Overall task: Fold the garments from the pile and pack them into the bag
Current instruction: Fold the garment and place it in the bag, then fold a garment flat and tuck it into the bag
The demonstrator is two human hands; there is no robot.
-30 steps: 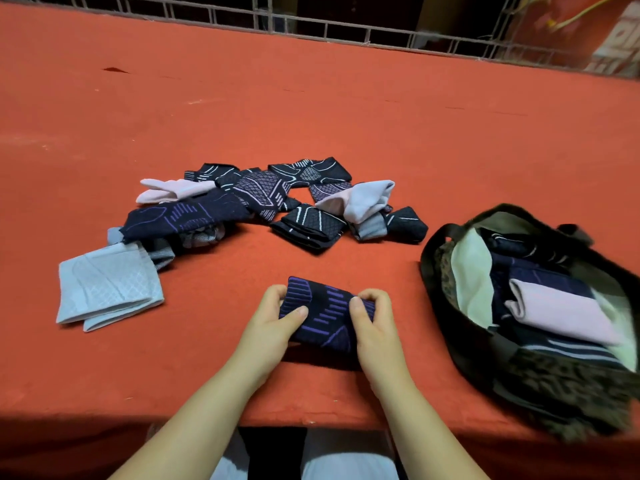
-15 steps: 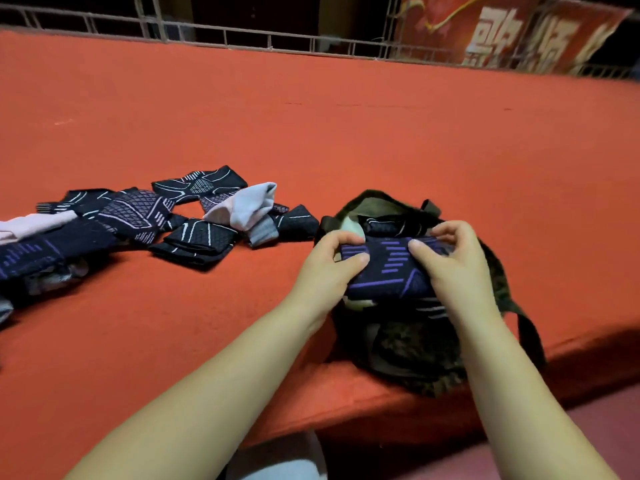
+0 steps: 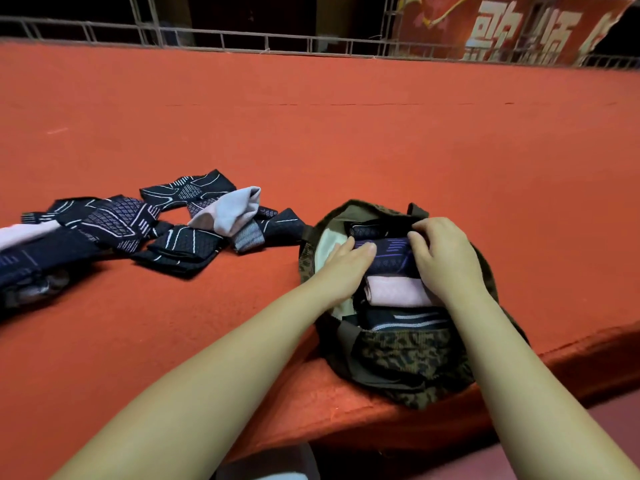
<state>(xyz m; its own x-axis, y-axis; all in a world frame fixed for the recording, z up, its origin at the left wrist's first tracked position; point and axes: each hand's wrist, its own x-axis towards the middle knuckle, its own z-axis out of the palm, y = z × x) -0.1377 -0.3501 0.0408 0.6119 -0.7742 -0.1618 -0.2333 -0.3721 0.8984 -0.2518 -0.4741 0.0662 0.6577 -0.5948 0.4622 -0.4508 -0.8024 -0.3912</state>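
Red table [image 3: 346, 140]; bag [image 3: 398, 362] at four o'clock. Both hands, left [image 3: 346, 265] and right [image 3: 443, 258], fingers curled, pinch the folded garment [image 3: 391, 252] inside. Next, probably: release, reach the pile [image 3: 166, 226] at nine.

The table [image 3: 311, 133] wears a matt orange-red cloth, felt-like and faintly napped, draped soft over the near edge. At the left of the frame the pile [image 3: 145, 226] is knitted fabric, dark with pale woven lines, plus a smooth lilac piece, all dull. The bag [image 3: 408, 358] at lower right is coarse mottled cloth, brown and olive, with a plain pale lining. Inside it the folded garment [image 3: 391, 254] is ribbed dark knit with purple bars; below it lies a smooth pink knit. Along the top runs a thin metal railing [image 3: 242, 43], grey and slightly shiny, and a glossy red banner [image 3: 512, 26].
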